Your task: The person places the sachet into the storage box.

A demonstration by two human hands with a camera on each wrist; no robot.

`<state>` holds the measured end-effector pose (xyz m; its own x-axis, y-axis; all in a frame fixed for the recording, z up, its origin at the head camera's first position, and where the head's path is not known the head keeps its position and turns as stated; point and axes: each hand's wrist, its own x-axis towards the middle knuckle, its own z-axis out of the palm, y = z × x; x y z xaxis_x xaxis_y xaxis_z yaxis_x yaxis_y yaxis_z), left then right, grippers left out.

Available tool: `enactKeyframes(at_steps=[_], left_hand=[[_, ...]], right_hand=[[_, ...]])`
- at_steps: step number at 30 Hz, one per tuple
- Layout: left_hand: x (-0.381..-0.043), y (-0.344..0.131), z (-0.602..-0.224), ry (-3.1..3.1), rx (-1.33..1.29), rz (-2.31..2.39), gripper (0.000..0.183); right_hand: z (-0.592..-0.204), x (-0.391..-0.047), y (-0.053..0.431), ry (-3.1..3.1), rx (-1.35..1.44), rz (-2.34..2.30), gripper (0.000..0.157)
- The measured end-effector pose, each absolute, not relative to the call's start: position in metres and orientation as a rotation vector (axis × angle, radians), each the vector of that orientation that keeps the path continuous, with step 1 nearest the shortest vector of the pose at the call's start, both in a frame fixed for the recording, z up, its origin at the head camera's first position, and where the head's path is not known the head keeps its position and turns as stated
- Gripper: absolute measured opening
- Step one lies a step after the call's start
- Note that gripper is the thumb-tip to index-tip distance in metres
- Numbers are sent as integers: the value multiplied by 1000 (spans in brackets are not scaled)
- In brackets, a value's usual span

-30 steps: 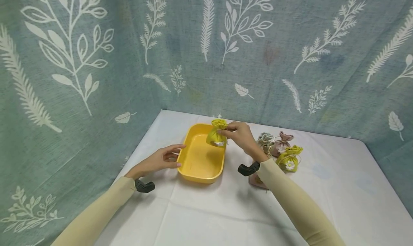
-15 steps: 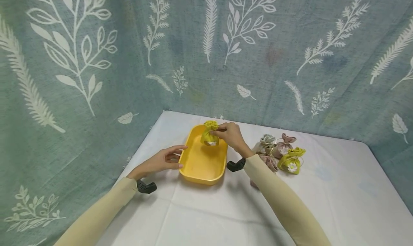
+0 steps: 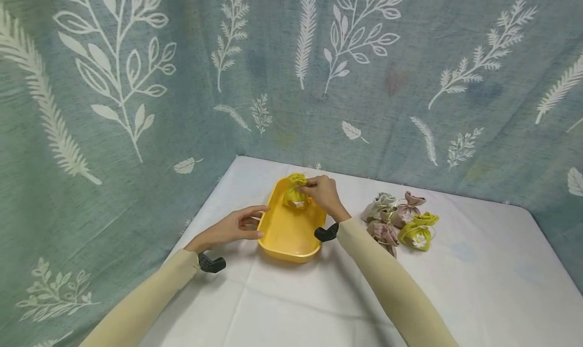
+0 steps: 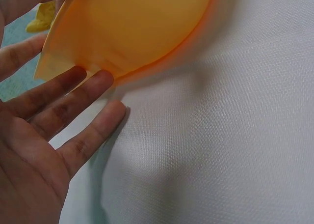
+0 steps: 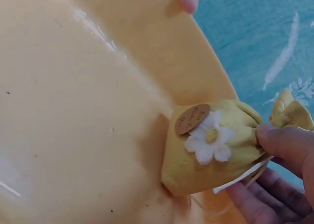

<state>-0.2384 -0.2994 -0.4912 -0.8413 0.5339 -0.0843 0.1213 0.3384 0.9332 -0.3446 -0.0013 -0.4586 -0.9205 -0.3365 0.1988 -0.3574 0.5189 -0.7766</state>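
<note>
My right hand (image 3: 322,191) pinches the gathered neck of a yellow-green drawstring pouch (image 3: 295,195) at the far end of a yellow tray (image 3: 291,235). In the right wrist view the pouch (image 5: 196,150) shows a white felt flower and a small brown tag, its base at or just over the tray floor. At the tray's left side is my left hand (image 3: 234,226), fingers nearly straight and spread. The left wrist view shows these fingers (image 4: 73,94) against the tray's outer wall (image 4: 137,32).
To the right of the tray stands a group of pouches: a grey one (image 3: 380,203), pinkish ones (image 3: 409,210) and another yellow-green pouch (image 3: 416,233). A white cloth (image 3: 478,276) covers the table. Behind and to the left hangs a green leaf-patterned curtain (image 3: 282,69).
My right hand has carried the yellow-green pouch leftward and lowered it into the tray's far end. The left hand stays at the tray's side. The head view has shifted slightly.
</note>
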Motion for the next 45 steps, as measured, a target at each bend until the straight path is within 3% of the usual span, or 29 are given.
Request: enactKeyframes(at_steps=[3,8,13,21,32,45], left_hand=[[-239,-296,-491,2240,583,1504,78],[-241,-293,-492,2240,587,1500,78],[-243,-292,-493,2237,589,1504,78],[-243,-296,-495,2231,576,1515,79],[-242,-298,-491,2240,558,1499,79],[-242,-298,-494,2251,578,1491,80]], right_hand=[[-459,-346,0,-2709,583,1353,40],[-457,-347,-1,-2700,486,1335,21],[-450,-345,5,-2730,476,1288,34],[-429,-337,43,-2737,598,1297,33],[-405,-299,115,-2791,653,1235,33],[-412,-257,180,-2769,631,1184,31]])
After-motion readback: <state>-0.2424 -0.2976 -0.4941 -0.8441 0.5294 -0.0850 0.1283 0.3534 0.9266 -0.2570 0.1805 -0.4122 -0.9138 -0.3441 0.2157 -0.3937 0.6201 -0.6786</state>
